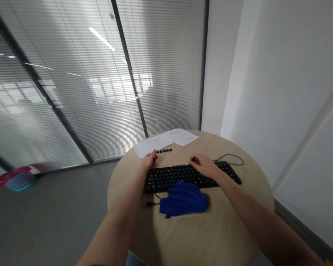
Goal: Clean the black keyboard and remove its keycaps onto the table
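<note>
A black keyboard [166, 178] lies across the round table, with a gap among the keys of its back row near my right hand [204, 164]. The fingers of that hand are pinched at the keyboard's back edge around a small black keycap [194, 159]. My left hand [149, 161] rests beyond the keyboard's left corner, fingers curled in; whatever they hold, if anything, is hidden. Right by its fingertips, a short row of loose black keycaps [164, 150] sits on the wood. A crumpled blue cloth [183, 201] overlaps the keyboard's front edge.
Printed paper sheets [161, 142] lie at the back of the round wooden table [199, 236]. A USB plug [148, 204] pokes out left of the cloth, and a thin cable [235, 157] loops at the right. On the floor stands a red and blue basket [18, 179].
</note>
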`<state>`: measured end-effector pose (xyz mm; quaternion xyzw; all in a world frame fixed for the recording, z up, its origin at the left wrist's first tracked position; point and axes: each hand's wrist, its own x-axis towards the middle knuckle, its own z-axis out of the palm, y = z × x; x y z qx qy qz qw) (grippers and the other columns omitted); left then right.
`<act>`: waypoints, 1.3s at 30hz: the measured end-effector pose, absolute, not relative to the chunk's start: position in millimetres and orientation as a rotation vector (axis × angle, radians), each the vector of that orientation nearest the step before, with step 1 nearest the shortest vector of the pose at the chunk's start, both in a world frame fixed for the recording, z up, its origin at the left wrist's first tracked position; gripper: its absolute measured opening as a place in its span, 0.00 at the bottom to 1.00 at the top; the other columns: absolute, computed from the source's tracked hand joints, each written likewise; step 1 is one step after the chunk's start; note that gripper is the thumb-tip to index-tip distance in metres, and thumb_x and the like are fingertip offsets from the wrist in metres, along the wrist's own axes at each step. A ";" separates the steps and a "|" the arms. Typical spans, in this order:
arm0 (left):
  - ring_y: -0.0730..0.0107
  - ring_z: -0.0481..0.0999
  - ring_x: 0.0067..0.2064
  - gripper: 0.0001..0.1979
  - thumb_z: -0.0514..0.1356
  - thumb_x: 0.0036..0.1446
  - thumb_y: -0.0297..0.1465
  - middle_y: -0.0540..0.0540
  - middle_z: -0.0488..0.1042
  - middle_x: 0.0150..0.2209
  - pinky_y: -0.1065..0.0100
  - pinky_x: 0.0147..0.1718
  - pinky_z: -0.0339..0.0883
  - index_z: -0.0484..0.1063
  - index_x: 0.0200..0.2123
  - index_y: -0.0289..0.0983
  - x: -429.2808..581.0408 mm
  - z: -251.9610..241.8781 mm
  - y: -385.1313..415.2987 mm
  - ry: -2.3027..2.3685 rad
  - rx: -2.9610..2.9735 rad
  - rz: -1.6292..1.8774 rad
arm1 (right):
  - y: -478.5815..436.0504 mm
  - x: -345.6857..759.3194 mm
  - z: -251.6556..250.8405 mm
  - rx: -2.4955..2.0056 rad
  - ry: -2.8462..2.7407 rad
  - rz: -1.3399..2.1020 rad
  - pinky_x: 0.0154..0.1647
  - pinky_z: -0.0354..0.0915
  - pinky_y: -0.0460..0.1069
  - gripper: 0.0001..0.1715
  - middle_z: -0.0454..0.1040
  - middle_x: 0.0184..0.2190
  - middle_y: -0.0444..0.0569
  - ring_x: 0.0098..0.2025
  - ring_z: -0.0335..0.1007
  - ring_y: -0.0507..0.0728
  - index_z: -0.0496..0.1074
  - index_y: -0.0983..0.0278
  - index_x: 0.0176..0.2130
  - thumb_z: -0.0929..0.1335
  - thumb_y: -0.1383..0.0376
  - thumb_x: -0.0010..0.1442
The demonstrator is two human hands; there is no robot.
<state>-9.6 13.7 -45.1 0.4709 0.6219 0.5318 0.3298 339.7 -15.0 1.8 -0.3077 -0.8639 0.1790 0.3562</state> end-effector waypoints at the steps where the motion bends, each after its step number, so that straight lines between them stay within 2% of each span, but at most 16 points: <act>1: 0.74 0.63 0.17 0.31 0.57 0.50 0.60 0.51 0.64 0.17 0.70 0.17 0.56 0.68 0.20 0.36 -10.1 -45.3 13.2 1.629 1.228 1.404 | -15.0 338.7 1.0 -0.801 -2.222 0.478 0.34 0.63 0.49 0.07 0.75 0.29 0.46 0.30 0.69 0.55 0.72 0.62 0.35 0.66 0.62 0.63; 7: 0.73 0.62 0.18 0.31 0.54 0.52 0.60 0.50 0.63 0.17 0.69 0.17 0.59 0.67 0.20 0.37 -11.6 -46.7 9.2 1.634 1.182 1.494 | -16.4 334.1 -4.8 -0.754 -2.150 0.608 0.40 0.67 0.51 0.12 0.79 0.37 0.49 0.38 0.75 0.57 0.74 0.62 0.41 0.63 0.59 0.67; 11: 0.73 0.62 0.18 0.31 0.53 0.53 0.60 0.50 0.63 0.17 0.70 0.17 0.57 0.67 0.19 0.37 -11.4 -48.1 8.6 1.635 1.156 1.533 | -23.4 334.1 -2.1 -0.747 -2.139 0.599 0.42 0.67 0.51 0.12 0.79 0.38 0.50 0.39 0.75 0.57 0.74 0.62 0.41 0.64 0.58 0.67; 19: 0.73 0.60 0.17 0.31 0.51 0.55 0.59 0.51 0.62 0.16 0.71 0.16 0.53 0.66 0.19 0.38 -11.5 -52.2 6.4 1.609 1.143 1.575 | -45.7 333.6 12.6 -0.691 -2.060 0.661 0.38 0.67 0.50 0.11 0.76 0.30 0.46 0.33 0.72 0.55 0.72 0.62 0.36 0.65 0.59 0.65; 28: 0.72 0.60 0.18 0.31 0.47 0.56 0.60 0.50 0.61 0.16 0.70 0.16 0.50 0.64 0.20 0.39 -12.5 -53.6 8.4 1.611 1.160 1.563 | -77.3 340.5 40.6 -0.678 -1.958 0.626 0.35 0.66 0.49 0.14 0.72 0.28 0.47 0.31 0.69 0.55 0.72 0.61 0.35 0.63 0.57 0.66; 39: 0.74 0.58 0.17 0.31 0.49 0.56 0.59 0.52 0.59 0.16 0.70 0.17 0.49 0.64 0.20 0.39 -13.7 -54.1 6.4 1.558 1.180 1.546 | -69.9 340.1 32.3 -0.730 -1.912 0.520 0.36 0.66 0.50 0.14 0.71 0.27 0.47 0.31 0.70 0.56 0.71 0.61 0.35 0.63 0.57 0.67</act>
